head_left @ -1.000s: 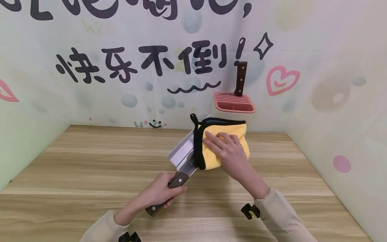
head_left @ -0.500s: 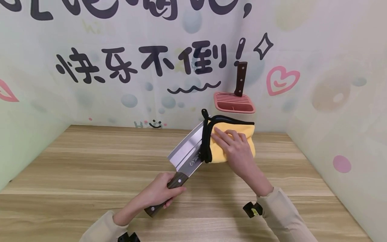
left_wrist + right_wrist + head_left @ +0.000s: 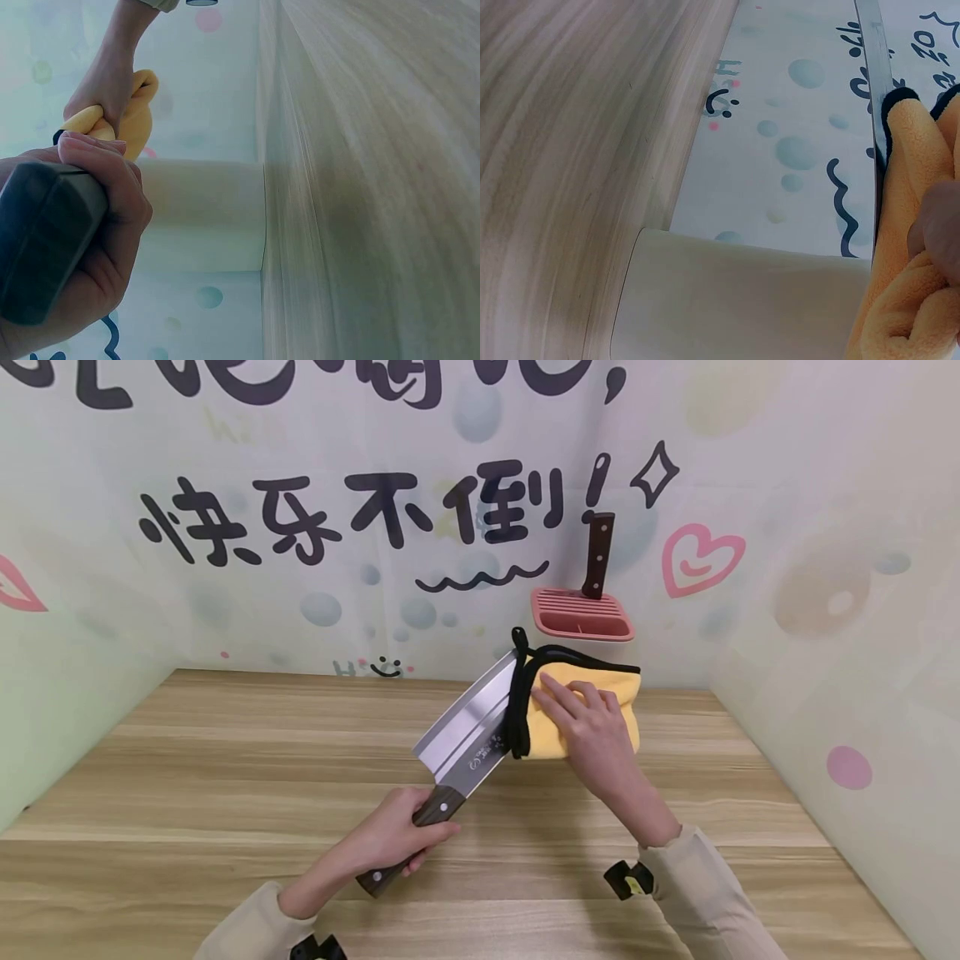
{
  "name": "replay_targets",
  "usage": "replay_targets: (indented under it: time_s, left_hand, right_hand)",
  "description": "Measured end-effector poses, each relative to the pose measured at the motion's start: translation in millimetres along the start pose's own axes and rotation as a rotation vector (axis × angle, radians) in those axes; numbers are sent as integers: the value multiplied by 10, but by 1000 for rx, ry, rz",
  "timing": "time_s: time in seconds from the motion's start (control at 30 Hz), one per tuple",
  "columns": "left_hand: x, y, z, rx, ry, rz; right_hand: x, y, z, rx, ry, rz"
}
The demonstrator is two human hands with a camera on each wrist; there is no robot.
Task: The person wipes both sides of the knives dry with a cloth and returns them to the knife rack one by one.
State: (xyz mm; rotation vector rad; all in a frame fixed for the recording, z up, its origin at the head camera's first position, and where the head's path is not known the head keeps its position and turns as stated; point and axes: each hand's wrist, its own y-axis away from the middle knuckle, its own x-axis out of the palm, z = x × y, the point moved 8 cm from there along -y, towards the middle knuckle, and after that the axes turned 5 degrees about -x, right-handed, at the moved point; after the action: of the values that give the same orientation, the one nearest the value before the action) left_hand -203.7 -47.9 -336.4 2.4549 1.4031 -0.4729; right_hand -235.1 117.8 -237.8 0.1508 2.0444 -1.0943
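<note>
Behind cloth, knife handle (head view only); left hand grips cleaver, right hand cloth.

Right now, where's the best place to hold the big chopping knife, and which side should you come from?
Probably the dark brown handle of the chopping knife, from its near end, where the left hand grips it. The handle points down and left, while the wide metal blade slants up and away, its far part covered by the yellow cloth.

The right grip holds a black-edged yellow cloth against a metal blade
</note>
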Motion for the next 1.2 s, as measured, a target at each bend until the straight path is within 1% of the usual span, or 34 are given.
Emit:
replay_targets:
  time_s: [0.17, 0.3, 0.5, 0.67, 0.8, 0.97, 1.2]
  left_hand:
    - [4, 1, 7, -4, -7, -1]
    - [7, -5, 12, -4, -10, -5]
    - [4, -20, 23, -17, -2, -9]
    - [9, -33, 28, -29, 12, -5]
    - [8, -43, 24, -25, 20, 1]
    - [10, -51, 25, -26, 29, 4]
    - [14, -52, 45, -47, 51, 3]
  right_hand:
    - [-2, 1, 35, -12, 9, 0]
    - [-2, -2, 96, -41, 31, -11]
    - [-4, -16, 215, -104, 43, -26]
    - [-7, -23, 318, -166, 24, -10]
    - [-11, -25, 412, -216, 21, 4]
    - [-9, -9, 521, -260, 33, 3]
    - [-7, 7, 622, -316, 51, -16]
